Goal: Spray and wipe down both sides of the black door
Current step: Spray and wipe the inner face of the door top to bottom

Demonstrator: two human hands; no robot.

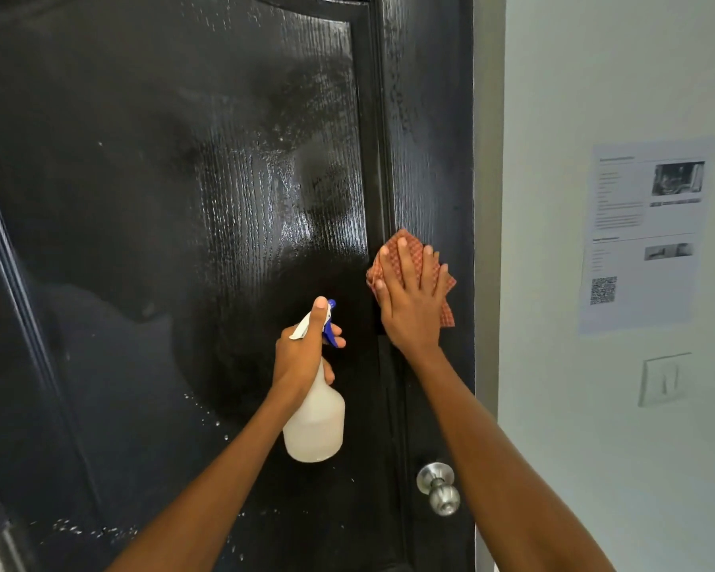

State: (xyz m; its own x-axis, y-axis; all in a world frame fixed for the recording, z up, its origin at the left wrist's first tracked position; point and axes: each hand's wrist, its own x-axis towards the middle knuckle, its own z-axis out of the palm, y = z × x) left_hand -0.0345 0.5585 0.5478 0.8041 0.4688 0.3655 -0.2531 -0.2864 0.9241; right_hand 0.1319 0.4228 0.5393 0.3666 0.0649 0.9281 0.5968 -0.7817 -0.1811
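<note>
The glossy black door (174, 200) fills the left and middle of the view, wet with streaks and droplets. My left hand (304, 353) grips the neck of a white spray bottle (316, 423) with a blue trigger, held upright close to the door. My right hand (409, 295) lies flat with straight fingers, pressing an orange checked cloth (444, 291) against the door's right stile, above the knob.
A silver round door knob (440, 487) sticks out low on the right stile. Right of the door is a pale wall with a taped paper notice (644, 237) bearing a QR code, and a light switch (663, 379) below it.
</note>
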